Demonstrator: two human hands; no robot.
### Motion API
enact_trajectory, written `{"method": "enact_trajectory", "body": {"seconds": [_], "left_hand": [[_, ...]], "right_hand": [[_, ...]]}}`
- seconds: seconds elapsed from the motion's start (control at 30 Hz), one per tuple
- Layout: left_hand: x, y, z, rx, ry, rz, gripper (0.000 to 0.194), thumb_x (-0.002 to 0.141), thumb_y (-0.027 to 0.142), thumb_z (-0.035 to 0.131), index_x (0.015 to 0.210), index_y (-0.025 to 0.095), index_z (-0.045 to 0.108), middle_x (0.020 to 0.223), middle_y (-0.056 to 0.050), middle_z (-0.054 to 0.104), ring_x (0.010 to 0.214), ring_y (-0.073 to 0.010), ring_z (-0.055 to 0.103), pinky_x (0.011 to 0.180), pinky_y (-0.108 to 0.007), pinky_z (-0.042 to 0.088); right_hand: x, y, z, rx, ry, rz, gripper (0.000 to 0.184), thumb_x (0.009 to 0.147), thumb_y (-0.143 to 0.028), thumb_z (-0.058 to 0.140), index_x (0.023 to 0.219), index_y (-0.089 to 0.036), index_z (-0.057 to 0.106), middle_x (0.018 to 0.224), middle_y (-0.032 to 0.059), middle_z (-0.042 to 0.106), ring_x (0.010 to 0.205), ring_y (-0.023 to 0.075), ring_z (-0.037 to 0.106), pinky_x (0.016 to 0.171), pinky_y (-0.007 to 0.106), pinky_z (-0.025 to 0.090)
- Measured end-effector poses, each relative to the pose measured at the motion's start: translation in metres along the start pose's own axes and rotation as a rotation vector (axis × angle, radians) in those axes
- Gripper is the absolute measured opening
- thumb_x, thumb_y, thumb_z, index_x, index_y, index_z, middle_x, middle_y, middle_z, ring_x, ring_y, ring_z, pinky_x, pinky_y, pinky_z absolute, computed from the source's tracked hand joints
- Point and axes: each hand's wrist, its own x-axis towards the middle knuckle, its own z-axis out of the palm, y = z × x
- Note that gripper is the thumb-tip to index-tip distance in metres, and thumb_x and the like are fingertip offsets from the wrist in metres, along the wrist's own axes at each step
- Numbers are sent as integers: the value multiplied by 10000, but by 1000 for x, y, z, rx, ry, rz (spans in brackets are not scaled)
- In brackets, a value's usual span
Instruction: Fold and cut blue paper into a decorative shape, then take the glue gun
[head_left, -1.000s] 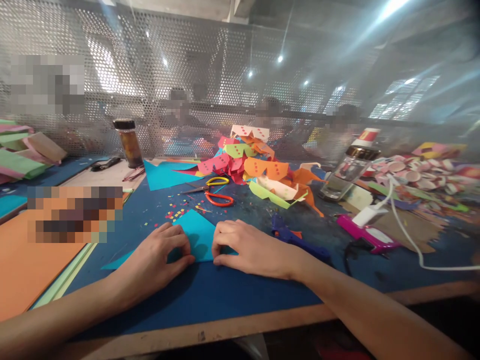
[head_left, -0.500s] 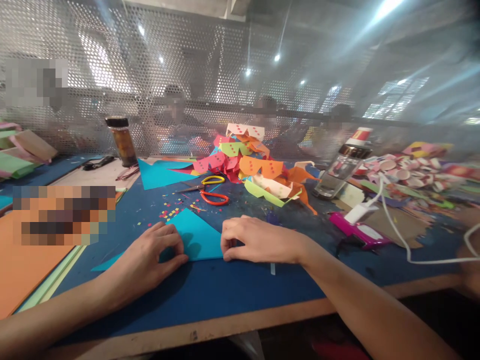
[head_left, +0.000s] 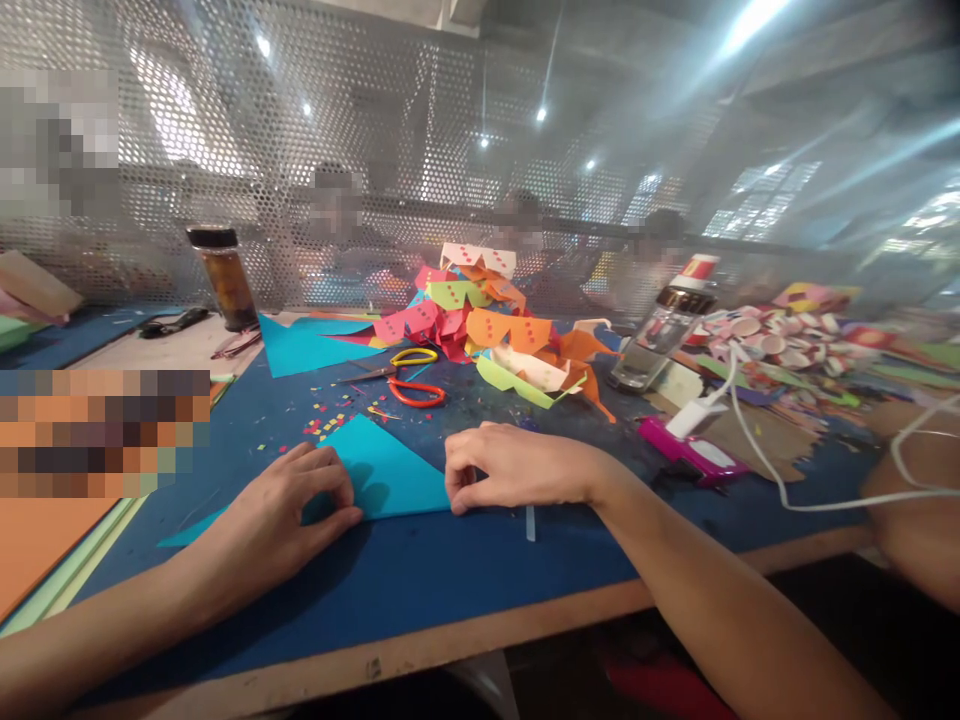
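A sheet of bright blue paper (head_left: 397,470), folded along its near edge, lies flat on the blue table in front of me. At its left part, my left hand (head_left: 292,505) presses down with curled fingers, thumb and fingers closed on the near edge. Over the right corner, my right hand (head_left: 517,465) has thumb and fingertips pinched on the fold. My palms hide parts of the sheet; a thin blue point of paper shows left of my left wrist. Beyond the sheet lie scissors (head_left: 416,393) with one red and one yellow handle loop, among tiny coloured paper scraps (head_left: 326,420).
A heap of coloured paper eye masks (head_left: 510,328) stands behind the scissors, beside another blue sheet (head_left: 311,345). Bottles (head_left: 225,280) stand left and right (head_left: 652,335). A magenta device (head_left: 694,452) trails a white cable. Stacked orange sheets (head_left: 45,540) lie left; another person's arm (head_left: 919,500) is far right.
My right hand has slid slightly right along the fold, widening the gap between my hands. My left hand stays on the paper. The view has turned slightly right, showing more of the other person's arm.
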Motion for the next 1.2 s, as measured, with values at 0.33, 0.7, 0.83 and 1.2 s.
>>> {"method": "enact_trajectory", "body": {"seconds": [0.33, 0.7, 0.83, 1.2], "left_hand": [[0, 2, -1, -13, 4, -25, 217, 911, 359, 588, 736, 230, 599, 825, 7, 615, 858, -226, 529, 840, -384, 369], [1, 7, -4, -22, -15, -55, 231, 921, 367, 554, 750, 216, 593, 850, 8, 612, 855, -212, 543, 869, -395, 365], [1, 8, -4, -22, -1, -51, 207, 919, 337, 542, 759, 214, 587, 850, 6, 607, 860, -212, 543, 873, -400, 368], [0, 6, 2, 41, 42, -31, 161, 895, 279, 547, 749, 213, 568, 847, -6, 601, 868, -224, 515, 824, -394, 383]], "right_hand": [[11, -22, 17, 161, 92, -67, 156, 874, -348, 711, 895, -196, 679, 927, -3, 677, 827, 140, 632, 737, 262, 446], [24, -24, 36, 93, 217, -65, 150, 926, -287, 621, 824, -178, 630, 833, 3, 639, 780, 134, 566, 715, 259, 399], [25, -25, 38, 79, 224, -46, 158, 932, -288, 604, 822, -176, 623, 832, 4, 638, 775, 132, 561, 719, 257, 402], [30, -29, 46, 32, 289, 23, 120, 858, -227, 617, 752, -185, 582, 769, -14, 639, 715, 119, 543, 676, 255, 370]]}}
